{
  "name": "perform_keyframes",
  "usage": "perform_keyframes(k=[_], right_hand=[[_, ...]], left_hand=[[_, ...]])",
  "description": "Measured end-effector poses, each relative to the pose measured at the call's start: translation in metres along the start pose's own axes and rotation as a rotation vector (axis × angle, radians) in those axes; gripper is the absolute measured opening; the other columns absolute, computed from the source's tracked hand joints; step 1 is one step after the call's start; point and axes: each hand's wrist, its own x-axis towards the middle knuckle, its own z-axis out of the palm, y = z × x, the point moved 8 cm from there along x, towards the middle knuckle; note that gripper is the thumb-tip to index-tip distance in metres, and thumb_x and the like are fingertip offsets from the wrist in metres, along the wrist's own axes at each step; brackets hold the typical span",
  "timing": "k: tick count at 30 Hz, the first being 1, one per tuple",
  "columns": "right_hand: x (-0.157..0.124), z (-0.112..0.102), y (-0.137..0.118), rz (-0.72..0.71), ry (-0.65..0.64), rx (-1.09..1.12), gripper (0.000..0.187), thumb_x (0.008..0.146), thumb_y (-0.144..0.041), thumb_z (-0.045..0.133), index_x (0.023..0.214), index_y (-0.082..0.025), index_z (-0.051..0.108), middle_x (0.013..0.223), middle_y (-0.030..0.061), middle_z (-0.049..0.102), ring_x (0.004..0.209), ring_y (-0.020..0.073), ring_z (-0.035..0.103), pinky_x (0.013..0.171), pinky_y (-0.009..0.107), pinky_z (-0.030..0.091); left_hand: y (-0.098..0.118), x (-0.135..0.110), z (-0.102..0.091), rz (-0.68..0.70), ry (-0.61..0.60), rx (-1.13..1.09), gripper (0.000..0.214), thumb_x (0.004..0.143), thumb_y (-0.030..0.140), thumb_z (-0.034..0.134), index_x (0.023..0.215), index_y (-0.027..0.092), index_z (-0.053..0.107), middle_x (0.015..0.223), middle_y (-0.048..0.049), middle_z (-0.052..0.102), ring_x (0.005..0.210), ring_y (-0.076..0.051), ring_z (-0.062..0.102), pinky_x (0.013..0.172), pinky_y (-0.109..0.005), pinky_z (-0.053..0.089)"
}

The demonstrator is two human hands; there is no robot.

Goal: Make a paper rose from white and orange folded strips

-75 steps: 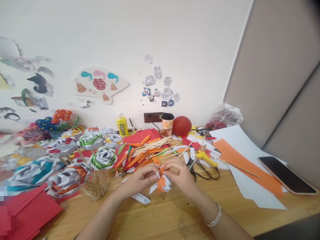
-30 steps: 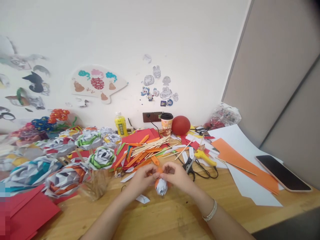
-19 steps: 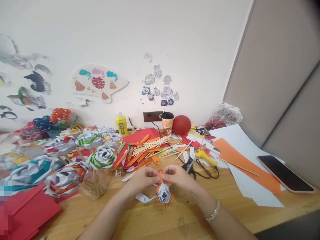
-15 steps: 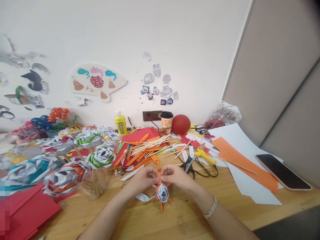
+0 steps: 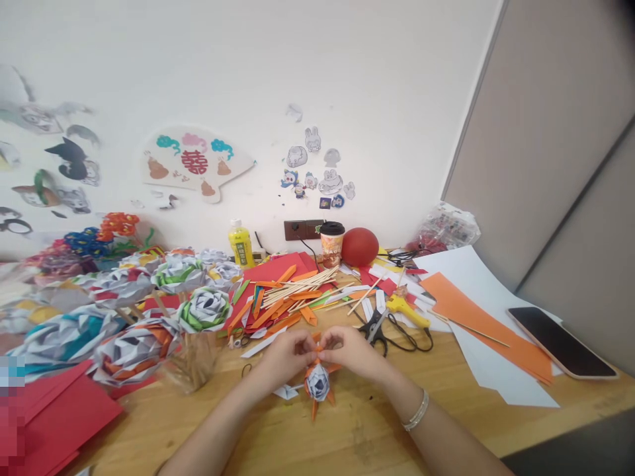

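Observation:
A small folded paper flower (image 5: pixel 317 383), white and grey with orange tips, hangs between both hands just above the wooden table (image 5: pixel 347 436). My left hand (image 5: pixel 282 354) pinches its upper left edge with closed fingers. My right hand (image 5: pixel 351 349), a silver bracelet (image 5: pixel 415 411) on its wrist, pinches the upper right edge. A small folded white paper piece (image 5: pixel 286 391) lies on the table just left of the flower.
Finished paper roses (image 5: pixel 204 309) fill the left side, above red sheets (image 5: pixel 59 416). Behind the hands lie orange strips and wooden sticks (image 5: pixel 292 294), black scissors (image 5: pixel 373 327) and a yellow glue gun (image 5: pixel 407 311). A phone (image 5: pixel 563 342) and orange paper (image 5: pixel 476 317) lie right.
The orange and white paper piece has been turned and closed into a rounded bud that now hangs below the fingertips. Both hands stay together at the same spot.

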Motion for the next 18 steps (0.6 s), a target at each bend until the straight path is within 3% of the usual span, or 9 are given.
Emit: perform_keyframes(k=[6, 9, 13, 15, 18], right_hand=[[-0.001, 0.0, 0.006, -0.016, 0.047, -0.145, 0.009, 0.064, -0.02, 0.064, 0.066, -0.015, 0.056, 0.064, -0.0021, 0.057, 0.058, 0.0107, 0.051, 0.053, 0.02, 0.039], [-0.004, 0.0, -0.007, -0.127, 0.079, -0.222, 0.008, 0.067, -0.015, 0.062, 0.062, -0.016, 0.054, 0.063, -0.0025, 0.055, 0.06, 0.0113, 0.051, 0.054, 0.021, 0.038], [-0.011, -0.001, -0.032, -0.315, 0.131, -0.302, 0.011, 0.069, -0.011, 0.06, 0.062, -0.018, 0.055, 0.067, -0.0015, 0.055, 0.067, 0.0131, 0.052, 0.061, 0.023, 0.039], [-0.014, -0.004, -0.038, -0.353, 0.169, -0.286, 0.008, 0.071, -0.013, 0.059, 0.066, -0.018, 0.057, 0.07, -0.0008, 0.057, 0.07, 0.0139, 0.053, 0.064, 0.024, 0.04], [-0.016, -0.005, -0.041, -0.381, 0.197, -0.267, 0.008, 0.074, -0.015, 0.058, 0.079, -0.02, 0.061, 0.077, 0.0003, 0.058, 0.075, 0.0144, 0.054, 0.069, 0.026, 0.041]], left_hand=[[0.001, 0.0, 0.001, -0.03, -0.005, 0.011, 0.013, 0.061, 0.027, 0.059, 0.061, 0.015, 0.054, 0.06, 0.0011, 0.057, 0.056, -0.012, 0.052, 0.052, -0.022, 0.041], [0.001, -0.001, -0.002, -0.037, 0.033, -0.02, 0.012, 0.06, 0.023, 0.06, 0.057, 0.015, 0.052, 0.056, 0.0021, 0.056, 0.053, -0.011, 0.051, 0.05, -0.021, 0.04], [0.005, -0.005, -0.005, -0.08, -0.058, -0.325, 0.016, 0.061, 0.025, 0.063, 0.069, 0.015, 0.054, 0.062, 0.0028, 0.057, 0.059, -0.012, 0.055, 0.056, -0.023, 0.044], [0.01, -0.008, -0.001, -0.1, -0.178, -0.533, 0.024, 0.068, 0.034, 0.059, 0.083, 0.016, 0.055, 0.075, -0.0002, 0.06, 0.07, -0.015, 0.059, 0.065, -0.028, 0.047], [0.009, -0.01, 0.0, -0.137, -0.216, -0.642, 0.031, 0.071, 0.042, 0.057, 0.085, 0.014, 0.056, 0.076, -0.0023, 0.061, 0.067, -0.014, 0.059, 0.065, -0.029, 0.048]])
